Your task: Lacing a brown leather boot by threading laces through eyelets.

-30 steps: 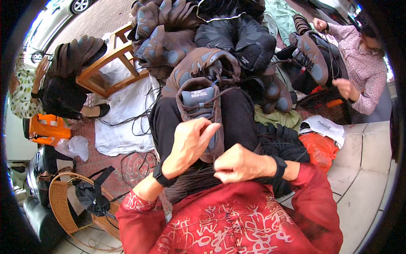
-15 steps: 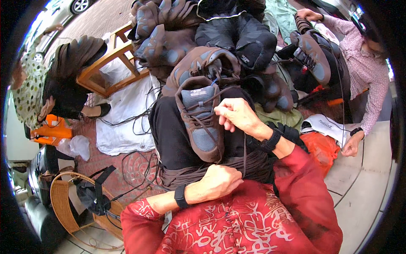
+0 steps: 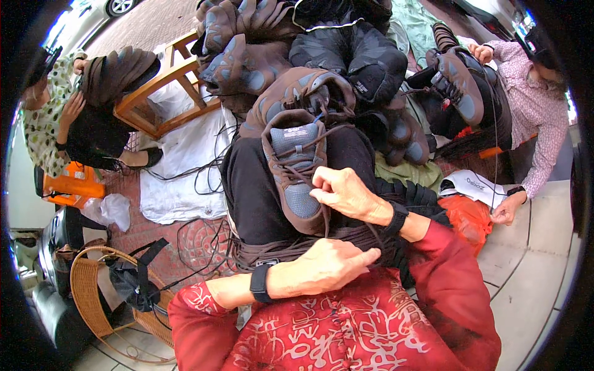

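By the red top (image 3: 334,334), we find the left hand (image 3: 322,267), index extended, then the right hand (image 3: 349,195), curled fingers nearer the brown shoe (image 3: 295,173), which lies leftward of them along the thighs (image 3: 245,188), toe bodyward; whether either hand pinches anything, we cannot tell.

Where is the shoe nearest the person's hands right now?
In the head view, the brown-and-grey shoe lies near the middle, between black trouser legs, toe toward the lower edge; the right hand is beside its toe, the left hand below.
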A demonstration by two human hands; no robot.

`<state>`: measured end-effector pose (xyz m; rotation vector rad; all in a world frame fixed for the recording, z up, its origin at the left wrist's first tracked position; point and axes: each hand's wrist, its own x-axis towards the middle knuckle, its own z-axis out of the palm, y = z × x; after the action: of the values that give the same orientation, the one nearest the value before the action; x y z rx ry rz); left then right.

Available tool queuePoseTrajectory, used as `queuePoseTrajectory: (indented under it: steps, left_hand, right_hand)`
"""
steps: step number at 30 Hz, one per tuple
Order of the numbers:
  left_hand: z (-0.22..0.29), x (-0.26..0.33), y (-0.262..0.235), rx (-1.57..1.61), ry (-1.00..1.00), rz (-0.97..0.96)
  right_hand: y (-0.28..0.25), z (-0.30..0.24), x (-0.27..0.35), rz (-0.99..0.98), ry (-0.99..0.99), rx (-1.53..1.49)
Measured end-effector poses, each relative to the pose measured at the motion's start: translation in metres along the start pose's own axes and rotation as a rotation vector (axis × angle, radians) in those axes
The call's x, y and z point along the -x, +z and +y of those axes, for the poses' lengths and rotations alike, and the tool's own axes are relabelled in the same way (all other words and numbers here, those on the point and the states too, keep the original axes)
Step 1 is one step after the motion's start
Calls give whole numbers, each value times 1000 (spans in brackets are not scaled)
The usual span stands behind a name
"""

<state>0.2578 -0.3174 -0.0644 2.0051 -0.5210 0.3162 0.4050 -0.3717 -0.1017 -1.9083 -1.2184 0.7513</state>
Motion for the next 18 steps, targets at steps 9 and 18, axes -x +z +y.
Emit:
queuePoseTrajectory:
  steps: [9, 18]
  left_hand:
    - [-43, 38, -49, -127, -470, 358]
    - [-81, 33, -78, -223, -589, 512]
  right_hand:
    - [-47, 13, -31, -7, 212, -476]
    - [-21, 3, -25, 206, -539, 535]
